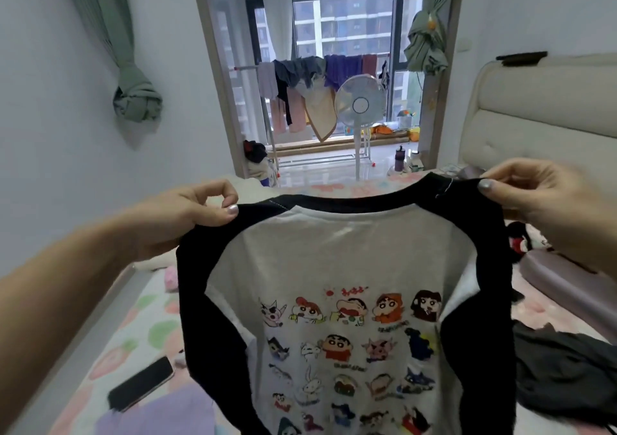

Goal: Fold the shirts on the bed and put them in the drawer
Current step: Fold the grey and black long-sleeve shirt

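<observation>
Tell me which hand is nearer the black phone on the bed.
Left. The left hand pinches one shoulder of the cartoon-print shirt, above the phone; the right hand pinches the other shoulder, across the shirt from it.

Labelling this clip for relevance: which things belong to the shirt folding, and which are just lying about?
Job: cartoon shirt, pinched by left hand and right hand; dark garment, possibly a shirt; bed.
Lying about: phone, standing fan, hung laundry.

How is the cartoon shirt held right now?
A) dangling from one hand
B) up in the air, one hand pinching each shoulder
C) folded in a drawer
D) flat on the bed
B: the left hand and the right hand each pinch a black shoulder of the shirt, which hangs upright.
</observation>
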